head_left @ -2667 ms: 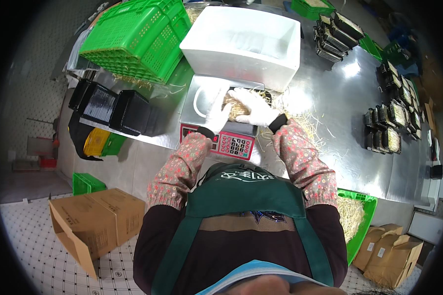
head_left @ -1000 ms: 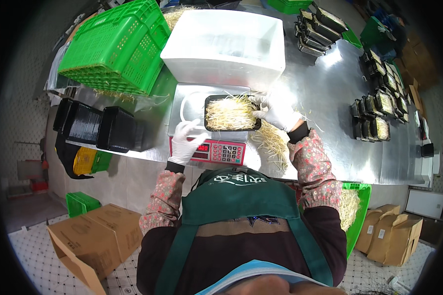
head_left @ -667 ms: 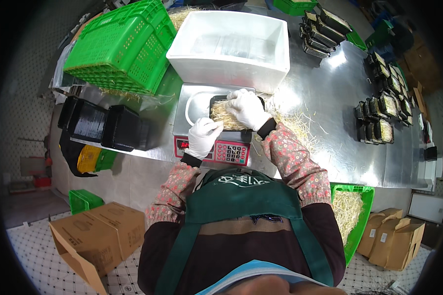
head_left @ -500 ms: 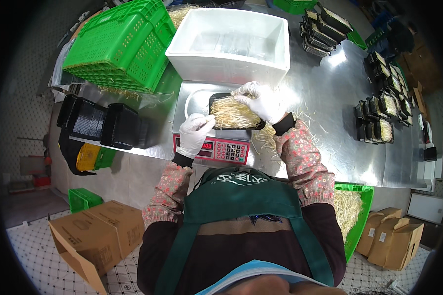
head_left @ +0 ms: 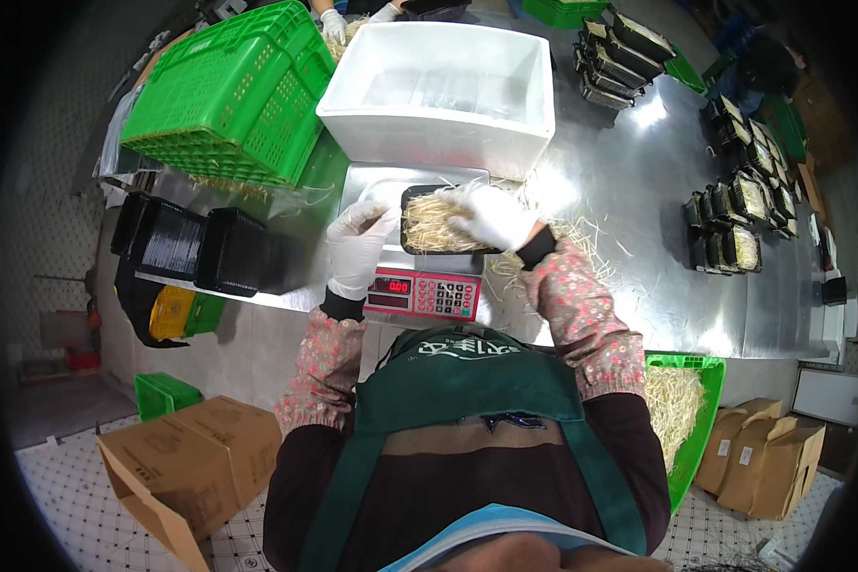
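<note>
A black tray heaped with pale sprouts sits on the steel platform of a red-panelled scale. My right hand, in a white glove, is over the tray's right half, fingers curled into the sprouts. Just left of the tray, my gloved left hand is raised above the platform, fingers bent together; anything between their tips is too small to make out. Loose sprouts lie on the steel table to the right.
Behind the scale stand a white foam box and green crates, with another person's gloved hands beyond. Stacked black trays lie left; filled trays line the right. A green crate of sprouts and cardboard boxes are below.
My left hand has drawn leftward, away from the tray. My right hand has come down from the tray's upper right onto the sprouts. Another person's hands have appeared at the top.
</note>
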A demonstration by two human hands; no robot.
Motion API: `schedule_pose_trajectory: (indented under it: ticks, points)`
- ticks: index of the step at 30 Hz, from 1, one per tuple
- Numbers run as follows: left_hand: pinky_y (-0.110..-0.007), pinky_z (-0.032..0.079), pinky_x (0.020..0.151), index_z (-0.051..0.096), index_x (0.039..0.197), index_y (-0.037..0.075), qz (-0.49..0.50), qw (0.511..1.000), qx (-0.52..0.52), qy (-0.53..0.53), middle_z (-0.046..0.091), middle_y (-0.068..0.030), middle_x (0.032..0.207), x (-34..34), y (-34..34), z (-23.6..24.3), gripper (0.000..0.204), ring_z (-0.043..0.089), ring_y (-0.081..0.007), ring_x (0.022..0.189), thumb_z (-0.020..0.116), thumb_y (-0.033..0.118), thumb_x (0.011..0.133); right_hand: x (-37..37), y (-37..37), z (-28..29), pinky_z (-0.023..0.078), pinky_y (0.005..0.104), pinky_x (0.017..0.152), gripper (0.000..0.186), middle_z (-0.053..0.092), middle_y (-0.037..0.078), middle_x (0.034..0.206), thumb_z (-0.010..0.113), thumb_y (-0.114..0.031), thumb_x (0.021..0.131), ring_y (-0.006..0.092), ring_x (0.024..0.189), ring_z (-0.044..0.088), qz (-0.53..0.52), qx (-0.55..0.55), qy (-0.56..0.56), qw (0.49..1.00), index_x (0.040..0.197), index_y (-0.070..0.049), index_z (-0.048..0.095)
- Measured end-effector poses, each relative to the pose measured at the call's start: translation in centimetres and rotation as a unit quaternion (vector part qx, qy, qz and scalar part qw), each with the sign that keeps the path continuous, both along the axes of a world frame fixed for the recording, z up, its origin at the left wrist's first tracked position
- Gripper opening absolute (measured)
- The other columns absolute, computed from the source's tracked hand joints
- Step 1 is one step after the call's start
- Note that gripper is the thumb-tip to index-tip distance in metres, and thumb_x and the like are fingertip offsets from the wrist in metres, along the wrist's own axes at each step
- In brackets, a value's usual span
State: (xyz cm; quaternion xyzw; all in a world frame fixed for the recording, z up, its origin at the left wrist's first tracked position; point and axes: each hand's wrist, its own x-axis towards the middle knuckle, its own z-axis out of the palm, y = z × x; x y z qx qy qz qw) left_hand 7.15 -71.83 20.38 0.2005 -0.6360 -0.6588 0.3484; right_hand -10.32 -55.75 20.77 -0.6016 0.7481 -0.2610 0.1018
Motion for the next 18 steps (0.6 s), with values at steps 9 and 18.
schedule_pose_trajectory:
  ticks: [9, 18]
  points:
    - [-0.026, 0.051, 0.078, 0.070, 0.105, 0.001, -0.098, 0.992, -0.041, -0.063, 0.066, -0.0044, 0.095, -5.0, 2.7, -6.2, 0.023, 0.063, -0.0121, 0.085, 0.073, 0.003, 0.083, -3.4, 4.0, 1.0, 0.052, 0.0283, 0.086, 0.033, 0.070, 0.014, 0.111, 0.063, -0.015, 0.092, 0.0158, 0.097, 0.067, -0.176, -0.097, -0.273, 0.941, 0.123, -0.004, 0.063]
    - [-0.040, 0.039, 0.104, 0.050, 0.132, 0.003, -0.078, 0.929, -0.348, -0.097, 0.053, -0.0174, 0.129, -2.4, 0.6, -5.1, 0.060, 0.050, -0.0318, 0.122, 0.073, 0.013, 0.077, -1.4, 4.0, -2.0, 0.046, 0.0387, 0.097, 0.044, 0.064, 0.012, 0.118, 0.069, -0.020, 0.086, 0.0270, 0.112, 0.058, -0.056, -0.147, 0.021, 0.987, 0.127, -0.008, 0.060]
